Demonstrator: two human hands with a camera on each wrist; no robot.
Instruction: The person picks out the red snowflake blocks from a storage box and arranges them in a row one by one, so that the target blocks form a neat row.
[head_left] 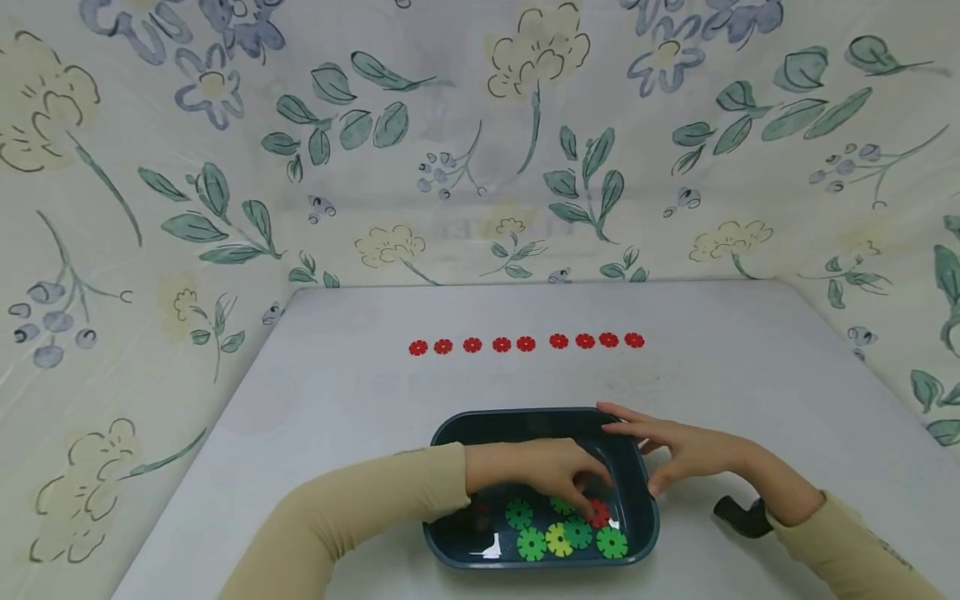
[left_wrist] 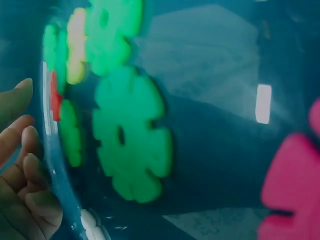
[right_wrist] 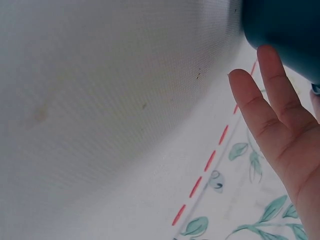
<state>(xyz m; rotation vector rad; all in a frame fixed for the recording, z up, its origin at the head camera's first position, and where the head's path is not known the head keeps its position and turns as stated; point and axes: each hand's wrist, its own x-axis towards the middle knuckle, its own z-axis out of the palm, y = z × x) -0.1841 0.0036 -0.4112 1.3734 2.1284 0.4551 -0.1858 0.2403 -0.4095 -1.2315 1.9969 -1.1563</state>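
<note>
In the head view, my left hand [head_left: 558, 471] reaches down into a dark blue tray [head_left: 540, 569]. Its fingers point at a red flower-shaped disc [head_left: 598, 512]. The left wrist view has thumb and fingers apart, the red disc [left_wrist: 55, 96] just beyond them. Green discs [head_left: 532, 543] and a yellow disc [head_left: 558, 539] lie around it on the tray floor. A pinkish-red disc [left_wrist: 295, 185] is close to the wrist camera. My right hand [head_left: 701, 450] is at the tray's right rim, fingers extended along the outside and over the corner.
Across the white table [head_left: 352, 383], beyond the tray, runs a row of several red flower discs [head_left: 526, 343]. By the right wrist is a black object [head_left: 741, 517], partly hidden by the sleeve. Flower-patterned cloth [head_left: 480, 167] surrounds the table's back and sides.
</note>
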